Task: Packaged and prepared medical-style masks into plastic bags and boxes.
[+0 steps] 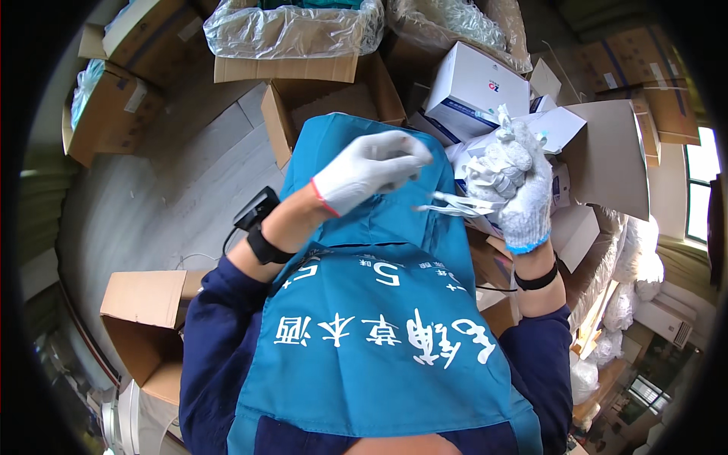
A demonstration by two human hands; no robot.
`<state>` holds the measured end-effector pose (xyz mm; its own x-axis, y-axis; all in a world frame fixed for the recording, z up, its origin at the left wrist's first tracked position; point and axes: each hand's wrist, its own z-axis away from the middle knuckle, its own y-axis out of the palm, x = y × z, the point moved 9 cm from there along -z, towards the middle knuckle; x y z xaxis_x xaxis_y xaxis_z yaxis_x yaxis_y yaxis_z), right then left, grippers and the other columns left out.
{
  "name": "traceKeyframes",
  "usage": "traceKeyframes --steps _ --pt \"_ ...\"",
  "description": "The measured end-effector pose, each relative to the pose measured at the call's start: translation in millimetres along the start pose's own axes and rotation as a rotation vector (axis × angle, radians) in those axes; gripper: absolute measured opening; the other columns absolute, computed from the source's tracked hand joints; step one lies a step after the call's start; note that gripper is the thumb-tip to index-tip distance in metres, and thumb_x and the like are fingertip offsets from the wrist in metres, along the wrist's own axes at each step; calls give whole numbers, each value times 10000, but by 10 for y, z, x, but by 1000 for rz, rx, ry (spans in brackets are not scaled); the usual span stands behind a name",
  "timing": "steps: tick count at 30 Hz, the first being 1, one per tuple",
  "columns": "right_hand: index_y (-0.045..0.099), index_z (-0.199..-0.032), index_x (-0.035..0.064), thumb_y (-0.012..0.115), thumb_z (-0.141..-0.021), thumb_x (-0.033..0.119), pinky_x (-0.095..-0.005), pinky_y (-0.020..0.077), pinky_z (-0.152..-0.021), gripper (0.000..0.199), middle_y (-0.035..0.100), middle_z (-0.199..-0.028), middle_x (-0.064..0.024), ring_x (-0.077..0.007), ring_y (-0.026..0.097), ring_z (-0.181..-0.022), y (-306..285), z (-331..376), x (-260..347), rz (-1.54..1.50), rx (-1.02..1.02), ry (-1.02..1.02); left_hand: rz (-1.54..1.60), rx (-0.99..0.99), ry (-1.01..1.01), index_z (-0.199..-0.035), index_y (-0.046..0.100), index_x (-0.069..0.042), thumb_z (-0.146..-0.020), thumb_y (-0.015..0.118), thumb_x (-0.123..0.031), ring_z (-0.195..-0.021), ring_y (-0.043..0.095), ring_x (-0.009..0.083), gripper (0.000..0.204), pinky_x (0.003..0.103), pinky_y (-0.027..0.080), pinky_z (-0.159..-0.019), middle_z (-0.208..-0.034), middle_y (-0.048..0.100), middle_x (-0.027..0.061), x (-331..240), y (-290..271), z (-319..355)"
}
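Observation:
My left hand (377, 168), in a white glove with a pink-red cuff, is over the blue apron on my lap. Its fingers are curled inward, and what they may hold is hidden. To its right, my right hand (535, 189) wears a pale knitted glove with a blue cuff. It grips a crumpled bundle of white strips (497, 168), too tangled to name more exactly. Several thin loose ends (455, 205) stick out of the bundle toward the left hand, apart from its fingers. Behind the right hand are white boxes with blue edges (479, 87).
An open brown carton (334, 95) stands ahead of my knees. Beyond it is a plastic-lined carton (292, 34). An open flap (610, 155) rises right of my right hand. Another open carton (144, 326) sits at my left, beside the grey floor (182, 182).

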<state>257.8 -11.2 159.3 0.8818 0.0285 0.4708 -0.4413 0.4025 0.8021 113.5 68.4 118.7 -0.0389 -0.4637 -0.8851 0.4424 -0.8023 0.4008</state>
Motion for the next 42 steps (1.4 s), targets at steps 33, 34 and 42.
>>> traceKeyframes --steps 33,34,42 --pt "695 -1069 11 682 -961 222 -219 442 -520 238 625 -766 -5 -66 572 -627 -523 134 4 511 -231 -413 -48 119 -461 -957 686 -20 -941 604 -231 -612 512 61 226 201 398 -519 -813 655 56 456 751 -256" --pt "696 -1068 10 686 -959 221 -217 445 -522 238 628 -767 -8 -66 576 -630 -516 138 9 542 -230 -418 3 129 -470 -978 677 -18 -938 612 -225 -620 514 59 220 197 394 -516 -837 655 60 473 770 -253" --pt "700 -1050 -2 691 -955 226 -216 466 -534 247 650 -760 -29 -75 590 -618 -351 208 76 919 -117 -750 189 55 -492 -1102 620 -4 -942 642 -131 -629 459 59 205 196 365 -533 -888 599 36 714 770 -305"
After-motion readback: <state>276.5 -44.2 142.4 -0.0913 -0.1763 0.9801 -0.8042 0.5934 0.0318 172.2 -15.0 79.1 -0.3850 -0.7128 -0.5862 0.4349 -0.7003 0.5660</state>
